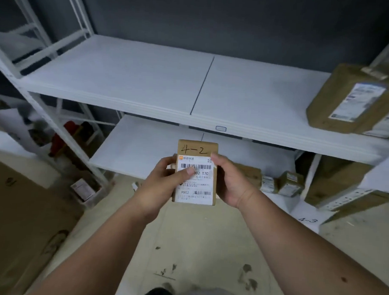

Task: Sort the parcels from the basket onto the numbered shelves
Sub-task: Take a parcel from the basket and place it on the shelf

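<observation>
Two hands on one small parcel, held up in front of the white shelving: the left hand grips its left edge with the thumb across the barcode label, the right hand clasps the right edge. "4-2" is handwritten along the top. Best move, I'd judge, is to match that mark to a shelf tag before reaching; the only tag legible is "4-3", low on the right. The upper shelf lies wide ahead, with brown boxes at its right end. More small parcels crowd the lower shelf just beyond the right hand, so steer wide of those.
</observation>
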